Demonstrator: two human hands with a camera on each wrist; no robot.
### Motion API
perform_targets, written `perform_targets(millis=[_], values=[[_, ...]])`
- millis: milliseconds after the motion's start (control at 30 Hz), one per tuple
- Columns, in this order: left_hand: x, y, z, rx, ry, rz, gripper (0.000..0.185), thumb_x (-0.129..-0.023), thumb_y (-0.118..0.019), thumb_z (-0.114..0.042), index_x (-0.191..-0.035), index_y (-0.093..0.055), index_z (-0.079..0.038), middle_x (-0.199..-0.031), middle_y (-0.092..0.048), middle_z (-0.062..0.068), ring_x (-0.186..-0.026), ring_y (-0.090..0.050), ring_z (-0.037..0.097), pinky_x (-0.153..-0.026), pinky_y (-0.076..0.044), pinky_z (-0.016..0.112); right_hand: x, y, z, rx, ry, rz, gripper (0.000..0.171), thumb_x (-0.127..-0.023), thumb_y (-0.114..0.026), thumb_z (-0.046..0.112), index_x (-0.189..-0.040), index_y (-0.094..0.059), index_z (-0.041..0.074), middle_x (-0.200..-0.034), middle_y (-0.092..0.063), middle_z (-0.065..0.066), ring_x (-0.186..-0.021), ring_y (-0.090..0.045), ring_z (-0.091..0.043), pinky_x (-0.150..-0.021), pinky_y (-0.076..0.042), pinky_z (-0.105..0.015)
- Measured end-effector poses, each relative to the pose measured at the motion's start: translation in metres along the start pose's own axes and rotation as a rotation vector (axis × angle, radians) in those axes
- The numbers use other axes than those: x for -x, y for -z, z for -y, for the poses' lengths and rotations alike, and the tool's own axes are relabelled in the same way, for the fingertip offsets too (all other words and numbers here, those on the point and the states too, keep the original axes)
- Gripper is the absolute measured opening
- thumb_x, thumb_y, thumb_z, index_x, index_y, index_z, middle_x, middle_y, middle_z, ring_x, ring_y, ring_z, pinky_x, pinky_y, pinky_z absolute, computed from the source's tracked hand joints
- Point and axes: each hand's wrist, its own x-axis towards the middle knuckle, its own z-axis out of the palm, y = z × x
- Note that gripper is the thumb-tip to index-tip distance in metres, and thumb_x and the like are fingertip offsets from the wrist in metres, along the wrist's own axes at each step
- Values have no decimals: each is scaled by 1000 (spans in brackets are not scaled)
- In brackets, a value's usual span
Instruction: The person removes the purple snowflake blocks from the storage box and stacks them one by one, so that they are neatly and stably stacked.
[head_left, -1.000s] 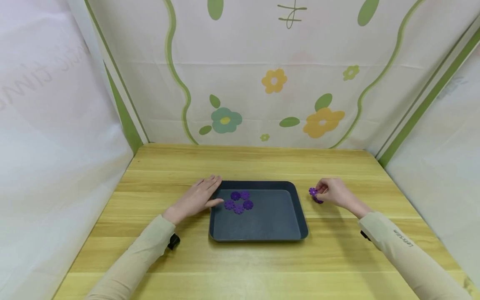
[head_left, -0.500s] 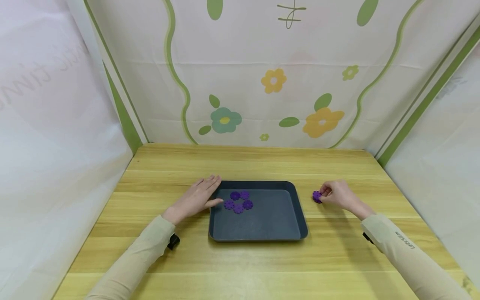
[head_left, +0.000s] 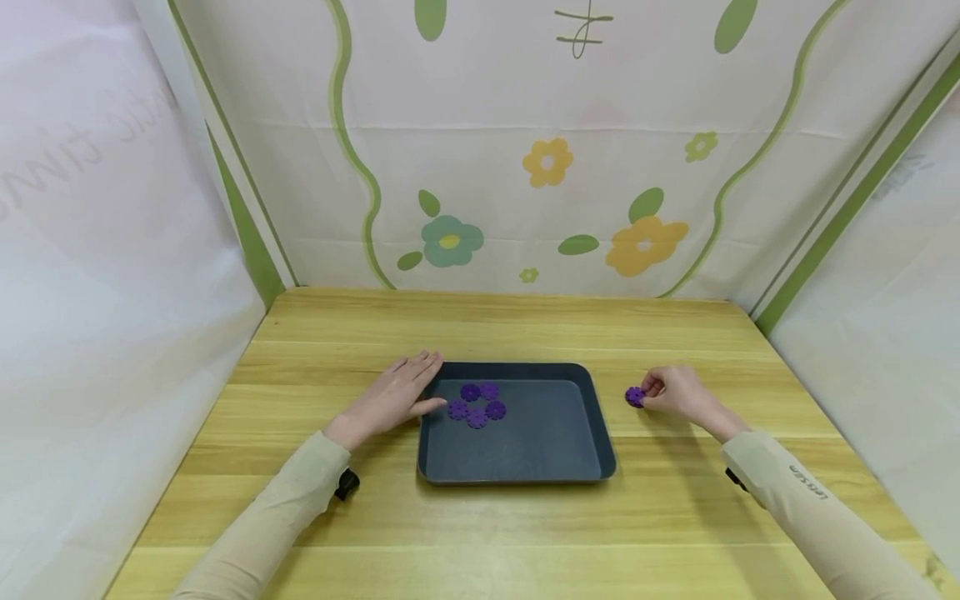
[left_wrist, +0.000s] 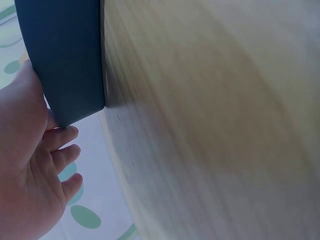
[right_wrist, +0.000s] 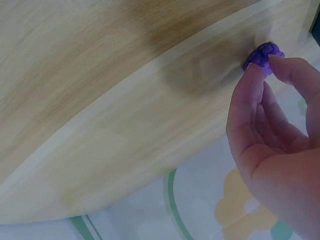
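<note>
My right hand [head_left: 678, 392] pinches a purple notched plastic snowflake disc [head_left: 634, 397] between thumb and fingertips, close over the table to the right of the tray. In the right wrist view the purple disc [right_wrist: 265, 56] is partly covered by the fingertips and looks layered. My left hand [head_left: 397, 392] rests on the left end of the dark baking tray [head_left: 517, 482], its fingers along the far left corner and its thumb reaching over the rim. Several purple snowflake discs [head_left: 477, 418] lie in a ring inside the tray, near the left thumb.
A wooden table [head_left: 495, 533] carries the tray. White cloth walls with printed flowers rise at the back [head_left: 495, 100] and on both sides. The tray's raised rim lies between the two hands.
A second second ago two discs showed offset at my right fingertips; now they overlap as one round outline. The right hand has shifted slightly right and nearer. The left hand stays put.
</note>
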Motion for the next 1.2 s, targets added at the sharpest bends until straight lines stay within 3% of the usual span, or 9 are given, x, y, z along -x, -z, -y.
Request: perform_targets(millis=[1200], values=[[0, 1, 0, 9, 21, 43, 75, -100, -51, -50, -155, -30, -3, -160, -33, 17, -150, -32, 34, -122, -29, 55, 0, 1, 2, 12, -15, 21, 14, -83, -76, 11, -89, -70, -1, -79, -71, -7, -69, -61, -12, -62, -50, -26]])
